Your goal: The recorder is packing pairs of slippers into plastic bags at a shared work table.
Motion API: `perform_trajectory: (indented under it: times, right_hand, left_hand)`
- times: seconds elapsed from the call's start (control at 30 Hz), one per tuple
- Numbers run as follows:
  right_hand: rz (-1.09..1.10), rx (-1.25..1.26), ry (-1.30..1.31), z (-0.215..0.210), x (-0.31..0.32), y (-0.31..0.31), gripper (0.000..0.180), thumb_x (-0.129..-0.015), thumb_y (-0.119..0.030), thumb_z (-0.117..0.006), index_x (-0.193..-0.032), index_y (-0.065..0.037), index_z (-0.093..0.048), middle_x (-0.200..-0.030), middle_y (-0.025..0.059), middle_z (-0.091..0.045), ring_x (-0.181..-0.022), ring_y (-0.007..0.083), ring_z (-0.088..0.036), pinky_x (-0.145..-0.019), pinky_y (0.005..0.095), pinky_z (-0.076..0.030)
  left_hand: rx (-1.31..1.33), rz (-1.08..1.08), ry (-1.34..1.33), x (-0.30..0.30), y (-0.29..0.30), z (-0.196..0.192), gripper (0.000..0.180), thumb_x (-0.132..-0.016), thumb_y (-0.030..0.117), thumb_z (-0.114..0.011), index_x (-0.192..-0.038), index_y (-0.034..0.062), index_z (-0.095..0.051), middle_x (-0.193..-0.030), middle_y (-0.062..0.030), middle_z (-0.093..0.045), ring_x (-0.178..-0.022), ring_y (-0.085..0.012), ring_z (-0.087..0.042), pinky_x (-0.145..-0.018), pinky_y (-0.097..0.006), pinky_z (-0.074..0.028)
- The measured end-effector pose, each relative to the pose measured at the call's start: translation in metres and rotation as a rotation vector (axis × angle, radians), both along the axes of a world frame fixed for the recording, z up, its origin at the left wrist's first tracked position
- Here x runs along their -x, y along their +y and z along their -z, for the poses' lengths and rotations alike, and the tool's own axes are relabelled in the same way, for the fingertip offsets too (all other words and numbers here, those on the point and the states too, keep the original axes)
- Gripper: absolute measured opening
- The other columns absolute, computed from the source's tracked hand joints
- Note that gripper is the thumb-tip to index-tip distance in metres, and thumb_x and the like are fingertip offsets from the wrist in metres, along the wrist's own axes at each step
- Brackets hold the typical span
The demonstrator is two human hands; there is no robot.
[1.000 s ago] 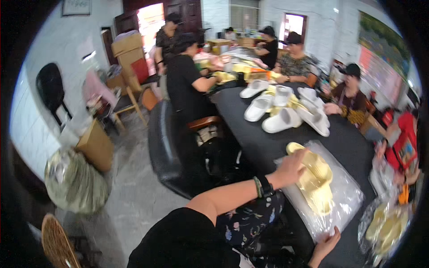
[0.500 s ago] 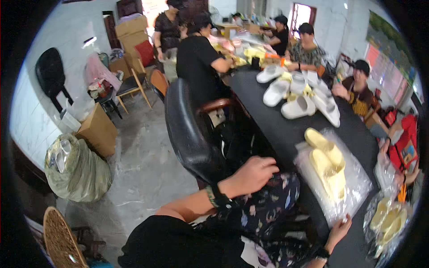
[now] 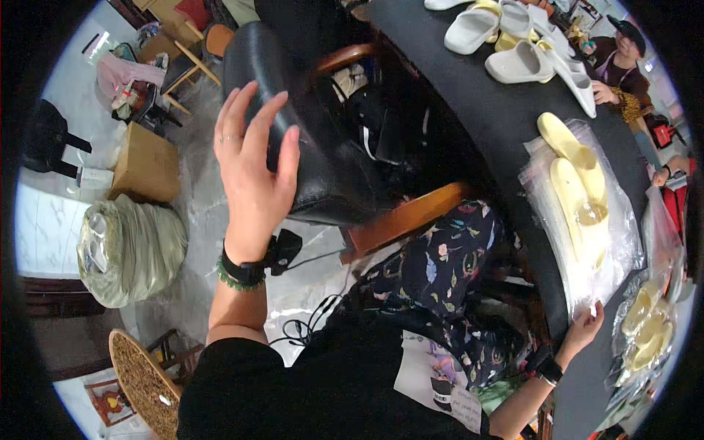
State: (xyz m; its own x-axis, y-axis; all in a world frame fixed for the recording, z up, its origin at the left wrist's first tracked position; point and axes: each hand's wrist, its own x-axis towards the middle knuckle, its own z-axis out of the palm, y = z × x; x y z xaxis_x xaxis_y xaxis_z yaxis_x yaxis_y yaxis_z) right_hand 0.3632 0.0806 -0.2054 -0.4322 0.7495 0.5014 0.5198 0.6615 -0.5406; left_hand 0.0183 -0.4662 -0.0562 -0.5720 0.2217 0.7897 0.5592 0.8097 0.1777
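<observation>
My left hand (image 3: pixel 257 172) is raised in front of the black office chair (image 3: pixel 253 66), its fingers spread and nothing in them. At the near end of the black table, my right hand (image 3: pixel 584 328) pinches the near edge of a clear plastic bag (image 3: pixel 623 242). A pair of pale yellow clogs (image 3: pixel 568 194) rests with that bag, toes and heels lined up roughly lengthwise. Whether they lie on top of the plastic or inside it, I cannot tell. Several white clogs (image 3: pixel 521 62) with some yellow ones among them sit farther up the table.
More yellow clogs (image 3: pixel 647 330) in clear plastic lie at the table's right edge. Across the black table (image 3: pixel 469 88) sits a person in a cap (image 3: pixel 627 51). On the floor at left stand a stuffed greenish sack (image 3: pixel 139 249) and a cardboard box (image 3: pixel 150 165). A round stool seat (image 3: pixel 143 381) is nearby.
My left hand has moved from above my lap to the left and up, and its fingers have spread. My right hand stays at the bag's edge. The view has tilted downward.
</observation>
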Motion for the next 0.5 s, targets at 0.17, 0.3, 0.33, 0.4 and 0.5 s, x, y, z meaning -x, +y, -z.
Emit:
perform_trajectory:
  times: [0.17,0.3,0.33,0.4,0.5]
  right_hand:
    - [0.045,0.073,-0.056,-0.010,-0.003,-0.006,0.033,-0.097,-0.007,-0.054,-0.130,-0.004,-0.056,-0.087,0.0047,-0.058,-0.069,0.0094,-0.049,-0.059,0.0249,-0.043]
    - [0.114,0.153,-0.031,-0.016,0.003,-0.017,0.034,-0.096,-0.008,-0.054,-0.130,-0.005,-0.056,-0.078,0.0021,-0.052,-0.064,0.0092,-0.047,-0.058,0.0252,-0.042]
    - [0.115,0.122,-0.038,-0.017,0.006,-0.020,0.036,-0.095,-0.009,-0.055,-0.130,-0.005,-0.056,-0.073,0.0014,-0.049,-0.061,0.0101,-0.046,-0.058,0.0255,-0.042]
    - [0.114,0.093,-0.057,-0.013,0.006,-0.019,0.036,-0.094,-0.008,-0.054,-0.130,-0.005,-0.056,-0.073,0.0015,-0.049,-0.062,0.0102,-0.046,-0.059,0.0259,-0.043]
    - [0.137,0.038,-0.099,-0.011,0.001,-0.018,0.035,-0.094,-0.005,-0.053,-0.128,-0.005,-0.058,-0.074,0.0021,-0.049,-0.064,0.0103,-0.047,-0.060,0.0259,-0.043]
  left_hand:
    - [-0.042,0.088,-0.235,0.008,-0.001,0.000,0.029,-0.087,0.014,-0.068,-0.115,0.0068,-0.067,-0.132,-0.0166,-0.056,-0.121,-0.0351,-0.054,-0.100,-0.041,-0.044]
    - [-0.009,0.101,-0.269,0.008,-0.005,0.000,0.022,-0.088,0.008,-0.062,-0.109,0.0049,-0.069,-0.126,-0.0150,-0.061,-0.121,-0.0340,-0.055,-0.101,-0.041,-0.043]
    - [0.015,0.094,-0.267,0.008,-0.005,-0.001,0.021,-0.089,0.006,-0.060,-0.108,0.0041,-0.069,-0.124,-0.0147,-0.062,-0.121,-0.0335,-0.055,-0.102,-0.041,-0.042]
    - [0.041,0.073,-0.281,0.004,-0.005,-0.006,0.021,-0.089,0.005,-0.059,-0.107,0.0041,-0.069,-0.124,-0.0141,-0.062,-0.121,-0.0334,-0.055,-0.103,-0.042,-0.041]
    - [0.061,0.087,-0.288,0.000,-0.005,-0.007,0.020,-0.089,0.005,-0.058,-0.105,0.0034,-0.069,-0.124,-0.0139,-0.062,-0.121,-0.0341,-0.055,-0.104,-0.043,-0.040]
